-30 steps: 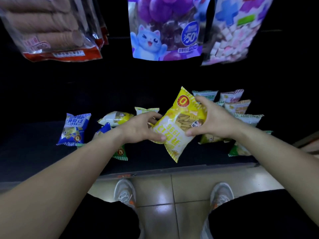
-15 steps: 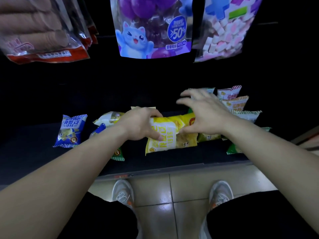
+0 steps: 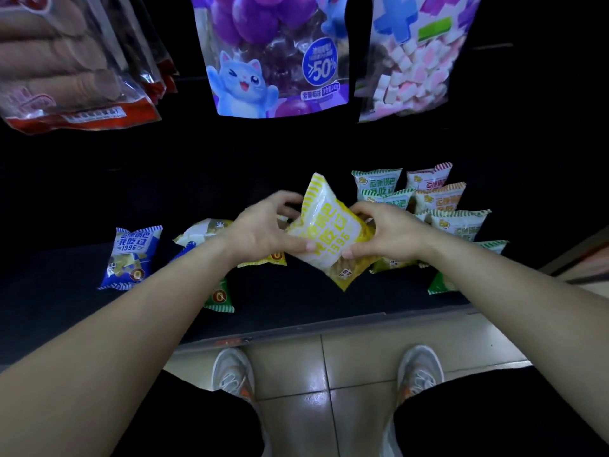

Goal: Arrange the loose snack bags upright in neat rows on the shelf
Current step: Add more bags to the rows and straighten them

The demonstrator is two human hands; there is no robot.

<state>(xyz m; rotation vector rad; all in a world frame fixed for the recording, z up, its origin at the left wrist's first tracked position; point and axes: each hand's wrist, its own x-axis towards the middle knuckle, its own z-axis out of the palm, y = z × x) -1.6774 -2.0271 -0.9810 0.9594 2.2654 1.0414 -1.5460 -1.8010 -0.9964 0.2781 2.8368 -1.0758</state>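
Left hand (image 3: 263, 230): fingers curled, thumb pressed on the near face of the yellow snack bag (image 3: 333, 232), remaining fingers behind its upper left edge. Right hand (image 3: 384, 235): fingers likewise closed on the bag's right side, thumb at the lower front. Yellow snack bag: held between both hands above the dark shelf (image 3: 296, 301), printed front toward the camera, long axis tilted, crimped top end pointing up and left, bottom corner down and right. Directly under the left hand: a second yellow bag (image 3: 263, 258), lying flat. Beside the left forearm: a green bag (image 3: 220, 296) and a white-and-yellow bag (image 3: 201, 230), both lying loose. Further left: a blue bag (image 3: 131, 257), apart from the others. Right of the right hand: upright rows of green, pink and orange bags (image 3: 438, 206), standing close together. Above the hands: hanging packs, namely wafer rolls (image 3: 66, 77), a purple cat-printed pouch (image 3: 276, 61) and a pouch of pink-and-white cubes (image 3: 415, 61).
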